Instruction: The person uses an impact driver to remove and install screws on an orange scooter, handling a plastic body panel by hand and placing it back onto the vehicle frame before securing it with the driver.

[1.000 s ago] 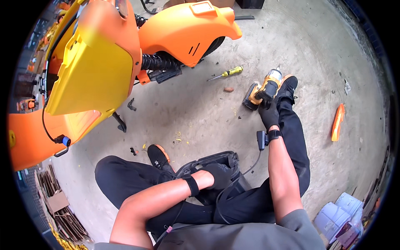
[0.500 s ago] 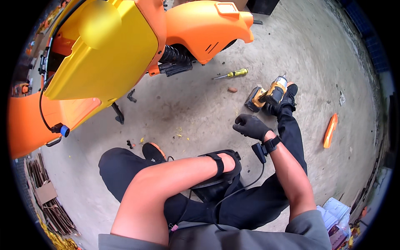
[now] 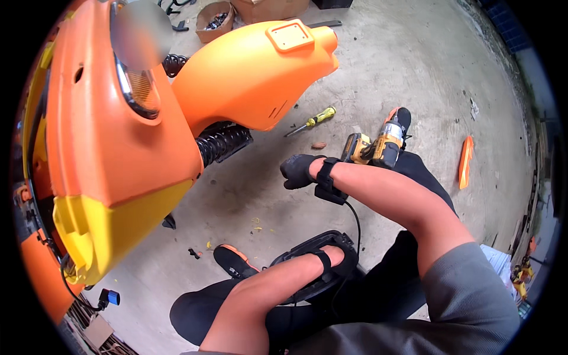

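My right hand [image 3: 298, 171], in a black glove, hovers over the floor left of a yellow-and-black cordless drill [image 3: 387, 145]. Its fingers are curled in; whatever may be between them is hidden. On my lap sits a hollow black plastic shell [image 3: 290, 254]. My left forearm [image 3: 290, 275] reaches into this shell, and the hand itself is hidden there. Beyond my right hand, a screwdriver [image 3: 319, 117] with a yellow handle lies on the floor, close to a small brownish piece [image 3: 318, 145].
An orange-and-yellow scooter body [image 3: 118, 142] with an orange front fender [image 3: 248, 71] and black spring shock [image 3: 222, 142] fills the left. An orange strip [image 3: 466, 163] lies at right. Behind the fender stands a box of small parts [image 3: 214, 21]. Small black bits [image 3: 194, 253] lie near my shoe.
My right hand has moved left, away from the drill, its fingers still curled. The view has shifted, so more of the scooter's front shows. My left arm stays in the black shell.
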